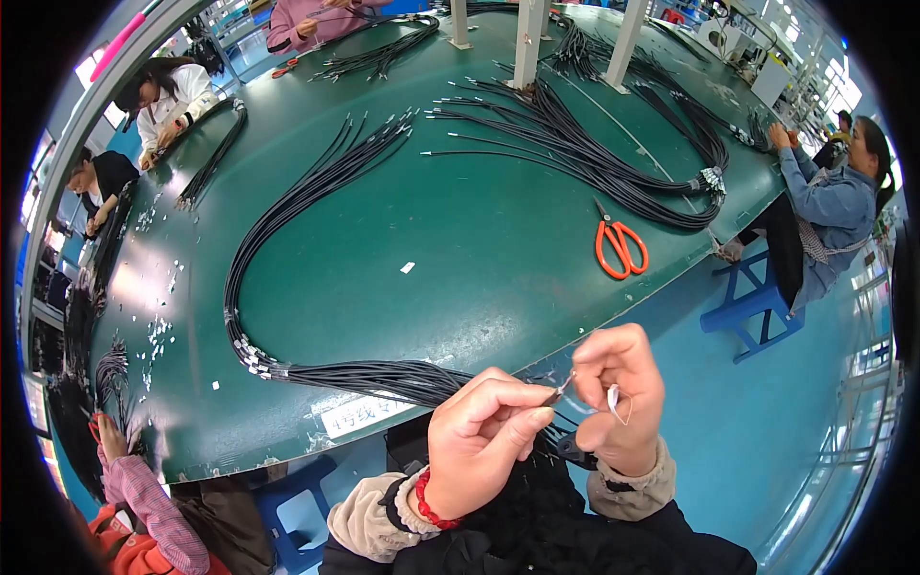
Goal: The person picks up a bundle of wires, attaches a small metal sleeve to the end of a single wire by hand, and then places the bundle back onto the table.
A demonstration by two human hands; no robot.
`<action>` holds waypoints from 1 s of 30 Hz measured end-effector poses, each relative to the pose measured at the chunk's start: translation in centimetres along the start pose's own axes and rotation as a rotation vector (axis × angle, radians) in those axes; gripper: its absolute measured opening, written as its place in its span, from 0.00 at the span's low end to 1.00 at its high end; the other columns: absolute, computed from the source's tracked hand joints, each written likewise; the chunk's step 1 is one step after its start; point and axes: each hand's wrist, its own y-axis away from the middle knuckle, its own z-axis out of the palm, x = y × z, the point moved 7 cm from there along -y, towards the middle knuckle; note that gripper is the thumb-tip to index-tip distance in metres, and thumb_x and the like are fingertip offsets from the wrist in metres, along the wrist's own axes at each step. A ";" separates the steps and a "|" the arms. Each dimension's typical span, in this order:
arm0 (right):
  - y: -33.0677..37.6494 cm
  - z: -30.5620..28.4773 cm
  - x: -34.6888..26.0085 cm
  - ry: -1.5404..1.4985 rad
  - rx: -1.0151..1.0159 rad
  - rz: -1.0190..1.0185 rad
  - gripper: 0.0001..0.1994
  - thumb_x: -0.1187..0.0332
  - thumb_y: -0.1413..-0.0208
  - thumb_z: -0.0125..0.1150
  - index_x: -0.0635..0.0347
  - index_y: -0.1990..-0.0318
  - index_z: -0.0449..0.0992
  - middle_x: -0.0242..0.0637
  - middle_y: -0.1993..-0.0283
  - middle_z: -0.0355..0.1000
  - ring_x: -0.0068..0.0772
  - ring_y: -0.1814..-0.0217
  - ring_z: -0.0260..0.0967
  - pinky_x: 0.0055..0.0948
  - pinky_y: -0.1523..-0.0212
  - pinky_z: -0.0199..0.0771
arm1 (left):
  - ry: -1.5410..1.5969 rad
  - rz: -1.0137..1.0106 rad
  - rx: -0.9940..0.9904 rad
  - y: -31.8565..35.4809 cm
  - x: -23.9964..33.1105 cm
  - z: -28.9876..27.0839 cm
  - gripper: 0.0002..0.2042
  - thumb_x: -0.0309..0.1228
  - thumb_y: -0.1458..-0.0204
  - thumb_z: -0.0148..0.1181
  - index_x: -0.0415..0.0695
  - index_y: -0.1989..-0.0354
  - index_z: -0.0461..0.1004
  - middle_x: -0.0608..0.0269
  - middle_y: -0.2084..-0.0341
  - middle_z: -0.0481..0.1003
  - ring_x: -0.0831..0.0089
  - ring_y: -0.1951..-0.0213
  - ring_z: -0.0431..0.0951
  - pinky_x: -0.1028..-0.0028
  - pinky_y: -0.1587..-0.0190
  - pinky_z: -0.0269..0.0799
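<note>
Your left hand [484, 431] hides the stretch of the black cable bundle [383, 377] behind it, and its fingertips cover most of the thin strand end [557, 394] they pinch — too small to tell what its tip is. Whether your right hand [623, 393] touches that tip is unclear, as is how the small white piece [613, 398] sits against its fingers. Your cables partly cover the white table label [355, 420]. A pale post [528, 43] blocks some far cables, and the upper edge cuts off the pink-sleeved co-worker [286, 29].
</note>
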 end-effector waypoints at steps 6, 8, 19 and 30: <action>-0.2 0.1 0.9 0.059 -0.049 0.124 0.12 0.67 0.51 0.63 0.62 0.67 0.67 0.27 0.77 0.61 0.12 0.77 0.52 0.13 0.76 0.50 | -0.116 0.147 -0.004 -0.2 0.7 0.1 0.06 0.15 0.53 0.56 0.34 0.65 0.73 0.60 0.73 0.70 0.83 0.81 0.68 0.85 0.82 0.62; 0.1 0.6 1.0 0.077 -0.073 0.121 0.07 0.72 0.51 0.60 0.63 0.68 0.67 0.28 0.77 0.61 0.13 0.76 0.52 0.14 0.76 0.50 | -0.150 0.175 -0.008 -0.2 0.6 0.1 0.06 0.15 0.53 0.56 0.34 0.65 0.73 0.60 0.74 0.70 0.83 0.82 0.68 0.85 0.82 0.63; 0.8 -0.3 1.2 0.043 -0.071 0.210 0.40 0.59 0.67 0.74 0.60 0.47 0.57 0.27 0.66 0.60 0.14 0.72 0.50 0.16 0.73 0.51 | -0.106 0.073 0.025 -0.2 0.0 0.3 0.08 0.15 0.54 0.57 0.33 0.64 0.72 0.61 0.73 0.70 0.83 0.79 0.70 0.85 0.79 0.65; -0.1 -0.1 1.2 0.186 -0.123 -0.024 0.66 0.40 0.88 0.73 0.56 0.37 0.41 0.32 0.56 0.53 0.21 0.69 0.46 0.20 0.67 0.52 | -0.144 0.245 0.024 -0.9 1.0 1.0 0.11 0.14 0.57 0.59 0.34 0.64 0.72 0.60 0.72 0.70 0.81 0.77 0.70 0.84 0.77 0.65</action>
